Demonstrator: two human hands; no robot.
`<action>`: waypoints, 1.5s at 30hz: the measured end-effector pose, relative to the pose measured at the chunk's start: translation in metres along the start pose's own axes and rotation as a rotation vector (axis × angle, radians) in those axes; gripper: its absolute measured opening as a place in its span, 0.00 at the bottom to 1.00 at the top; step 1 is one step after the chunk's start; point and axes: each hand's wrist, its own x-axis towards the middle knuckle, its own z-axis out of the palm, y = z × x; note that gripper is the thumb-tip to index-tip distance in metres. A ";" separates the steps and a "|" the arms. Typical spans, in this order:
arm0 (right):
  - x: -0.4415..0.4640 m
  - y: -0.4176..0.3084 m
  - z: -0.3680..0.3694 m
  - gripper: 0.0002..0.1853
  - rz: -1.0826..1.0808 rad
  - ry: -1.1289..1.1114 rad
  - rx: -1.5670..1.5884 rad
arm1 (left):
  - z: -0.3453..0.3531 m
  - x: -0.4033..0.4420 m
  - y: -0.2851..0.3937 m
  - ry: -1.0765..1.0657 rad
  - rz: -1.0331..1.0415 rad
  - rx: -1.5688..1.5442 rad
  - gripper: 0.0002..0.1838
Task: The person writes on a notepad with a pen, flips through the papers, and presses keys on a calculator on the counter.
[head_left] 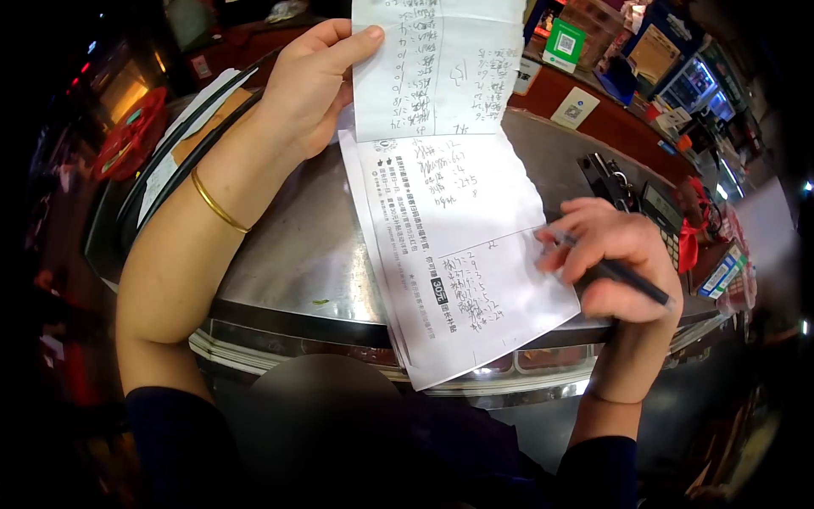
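Note:
My left hand [318, 76] pinches the left edge of a handwritten note sheet [415, 85], thumb on top, holding it up over the far part of the counter. Below it lies a white paper [500, 212] with handwritten lines and numbers, on top of printed sheets [394, 246] whose left side shows. My right hand [615, 259] is closed around a dark pen [636, 282], hovering at the right edge of the white paper. The pen slants down to the right; its writing tip is hard to make out behind the fingers. A gold bangle [219, 204] circles my left forearm.
The metal counter [288, 263] lies beneath the papers. At left stand a dark-rimmed tray with papers [199, 114] and a red basket [131, 131]. At right are a calculator [663, 212], a black object [606, 182], a QR card [577, 109] and a green QR sign [563, 44].

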 end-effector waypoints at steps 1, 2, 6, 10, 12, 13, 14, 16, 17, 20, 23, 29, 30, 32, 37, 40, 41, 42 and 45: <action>-0.002 -0.002 0.004 0.17 0.040 0.118 0.020 | 0.001 0.000 0.000 0.001 -0.005 0.001 0.11; -0.002 -0.006 0.010 0.17 0.079 0.236 0.040 | 0.002 0.000 0.001 -0.003 -0.005 -0.005 0.11; 0.007 0.000 0.024 0.20 0.178 0.577 0.129 | 0.005 -0.004 0.005 -0.004 0.000 -0.024 0.11; 0.011 0.021 0.017 0.18 0.177 0.830 0.172 | 0.005 -0.005 0.008 -0.035 -0.030 -0.084 0.11; 0.027 0.011 0.019 0.15 0.267 0.876 0.295 | 0.004 -0.005 0.010 -0.049 -0.019 -0.099 0.11; 0.034 0.004 0.018 0.14 0.294 0.854 0.327 | 0.004 -0.004 0.009 -0.053 -0.013 -0.094 0.11; 0.041 -0.002 0.017 0.13 0.325 0.831 0.360 | 0.004 -0.003 0.008 -0.057 -0.011 -0.090 0.11; 0.051 -0.007 0.018 0.11 0.336 0.756 0.356 | 0.001 -0.001 0.007 -0.085 -0.014 -0.066 0.11; 0.057 -0.007 0.021 0.11 0.346 0.716 0.343 | -0.001 0.000 0.008 -0.090 -0.022 -0.034 0.11; 0.071 -0.007 0.034 0.10 0.339 0.665 0.352 | -0.003 0.001 0.006 -0.085 -0.035 -0.004 0.11; 0.075 0.011 0.045 0.10 0.344 0.634 0.313 | -0.003 0.002 0.005 -0.063 -0.025 0.018 0.11; 0.067 0.013 0.048 0.07 0.366 0.626 0.252 | -0.002 0.006 0.001 -0.027 0.027 0.032 0.12; 0.066 0.014 0.049 0.07 0.362 0.633 0.266 | -0.003 0.006 0.000 -0.029 0.028 0.040 0.12; 0.066 0.013 0.050 0.07 0.352 0.653 0.279 | -0.004 0.008 -0.003 -0.027 0.017 0.044 0.12; 0.067 0.012 0.051 0.06 0.353 0.668 0.292 | -0.002 0.004 0.002 -0.007 0.004 0.040 0.11; 0.067 0.013 0.050 0.05 0.379 0.638 0.308 | -0.003 0.003 0.004 -0.006 0.001 0.036 0.11; 0.068 0.014 0.050 0.05 0.379 0.623 0.309 | -0.005 0.004 0.003 -0.011 -0.003 0.036 0.11; 0.068 0.015 0.050 0.04 0.379 0.608 0.309 | -0.006 0.005 0.002 -0.017 -0.007 0.036 0.11; 0.069 0.016 0.050 0.03 0.363 0.617 0.291 | -0.006 0.006 0.002 -0.024 -0.012 0.053 0.14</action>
